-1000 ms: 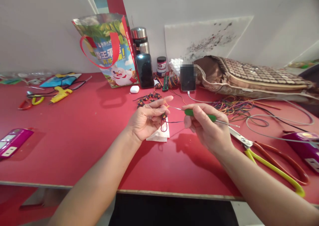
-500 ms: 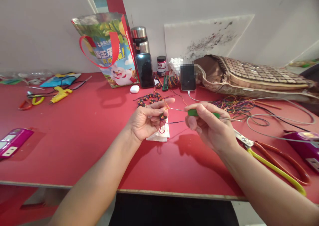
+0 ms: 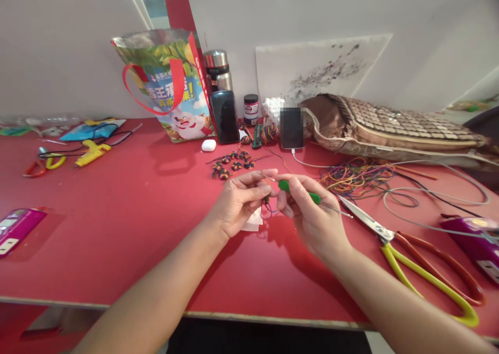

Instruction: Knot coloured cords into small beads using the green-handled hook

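Observation:
My left hand (image 3: 240, 202) is closed, thumb against fingers, on a small dark crochet piece (image 3: 266, 200) of multicoloured yarn, mostly hidden by the fingers. A loose reddish-purple loop hangs beneath it. My right hand (image 3: 316, 224) grips a crochet hook (image 3: 299, 192) by its green handle. The hook's metal tip reaches my left fingertips, and whether it sits in a stitch is too small to tell. Behind my hands lie several knotted yarn balls (image 3: 223, 174) in dark, orange and red colours. A white paper (image 3: 253, 222) rests under my left hand.
Large scissors (image 3: 385, 234) with red and yellow handles lie to the right, near a yarn tangle (image 3: 353, 176) and a grey cable. Phones (image 3: 224, 117), a jar (image 3: 250, 109) and a colourful bag (image 3: 175, 99) stand at the back. A yellow glue gun (image 3: 91, 153) lies left.
My right hand has moved left with the crochet hook, close up to my left hand. The dark strand between the hands now shows shorter. The whole view has shifted slightly.

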A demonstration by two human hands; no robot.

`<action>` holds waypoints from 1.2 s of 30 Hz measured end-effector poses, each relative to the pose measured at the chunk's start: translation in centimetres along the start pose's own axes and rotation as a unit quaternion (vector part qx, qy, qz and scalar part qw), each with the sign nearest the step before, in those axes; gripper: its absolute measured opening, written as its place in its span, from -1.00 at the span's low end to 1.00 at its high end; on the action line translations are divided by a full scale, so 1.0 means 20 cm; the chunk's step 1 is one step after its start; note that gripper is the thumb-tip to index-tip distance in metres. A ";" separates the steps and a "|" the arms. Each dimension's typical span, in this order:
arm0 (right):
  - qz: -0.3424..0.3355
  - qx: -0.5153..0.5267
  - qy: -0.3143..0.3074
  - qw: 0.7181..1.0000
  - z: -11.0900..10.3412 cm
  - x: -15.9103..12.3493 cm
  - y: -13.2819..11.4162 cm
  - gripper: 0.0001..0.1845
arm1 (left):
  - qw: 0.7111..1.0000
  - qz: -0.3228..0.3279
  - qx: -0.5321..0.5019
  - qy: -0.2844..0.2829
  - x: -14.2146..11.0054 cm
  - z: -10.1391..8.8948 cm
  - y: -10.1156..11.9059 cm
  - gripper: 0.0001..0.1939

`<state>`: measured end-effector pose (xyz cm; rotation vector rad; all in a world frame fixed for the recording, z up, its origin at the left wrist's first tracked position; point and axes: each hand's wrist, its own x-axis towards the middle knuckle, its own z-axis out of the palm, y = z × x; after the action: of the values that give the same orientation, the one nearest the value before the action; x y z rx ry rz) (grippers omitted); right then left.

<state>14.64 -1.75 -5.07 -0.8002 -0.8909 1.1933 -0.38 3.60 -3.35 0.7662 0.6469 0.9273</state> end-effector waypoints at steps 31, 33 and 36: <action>-0.181 -0.270 -0.106 0.940 0.05 0.12 -0.02 -0.82 | 0.998 0.033 -0.052 0.030 0.04 -0.05 0.07 -0.71; -0.133 -0.224 -0.163 0.952 0.06 0.17 -0.04 -0.82 | 0.995 0.043 -0.072 0.047 0.04 -0.06 0.09 -0.77; -0.013 -0.091 -0.192 0.977 0.02 0.22 -0.01 -0.41 | 0.990 0.052 -0.103 0.079 0.04 -0.08 0.12 -0.85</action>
<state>14.95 2.47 -4.03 -0.7114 -1.3399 1.2788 -2.33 5.74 -2.47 0.5487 0.6416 1.1402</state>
